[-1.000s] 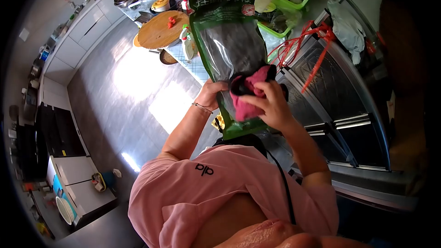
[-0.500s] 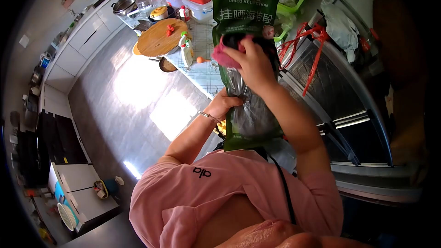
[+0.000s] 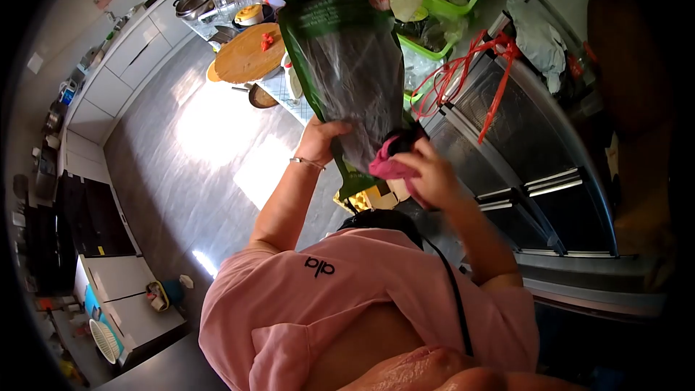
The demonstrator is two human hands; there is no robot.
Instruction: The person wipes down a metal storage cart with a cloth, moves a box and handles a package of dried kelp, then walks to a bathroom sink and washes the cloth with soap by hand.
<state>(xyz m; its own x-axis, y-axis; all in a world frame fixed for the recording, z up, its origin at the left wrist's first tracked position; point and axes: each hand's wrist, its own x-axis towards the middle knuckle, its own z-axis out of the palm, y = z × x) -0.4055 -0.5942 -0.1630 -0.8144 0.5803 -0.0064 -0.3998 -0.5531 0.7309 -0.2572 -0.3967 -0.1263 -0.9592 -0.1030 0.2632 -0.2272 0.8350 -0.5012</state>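
Observation:
A tall green plastic food bag (image 3: 347,65) with Chinese lettering and a clear window hangs tilted in front of me, its top cut off by the frame. My left hand (image 3: 317,143) grips its left edge, thumb on the front. Bunched in my right hand (image 3: 436,179) is a pink cloth (image 3: 392,165) with a black part, lying against the lower right of the bag. The fingers of that hand are closed around the cloth. What the bag contains is not clear.
Left of the bag, a table carries a round wooden board (image 3: 250,54), a yellow-lidded pot (image 3: 249,14) and jars. Green baskets (image 3: 427,49) stand behind at right. A dark-paneled rack (image 3: 536,137) with red string (image 3: 499,47) is close on my right. Cabinets (image 3: 137,65) line the far left.
The bag has shifted up and left, with my left hand moving the same way. My right hand and the pink cloth have slid down from the bag's middle to its lower right.

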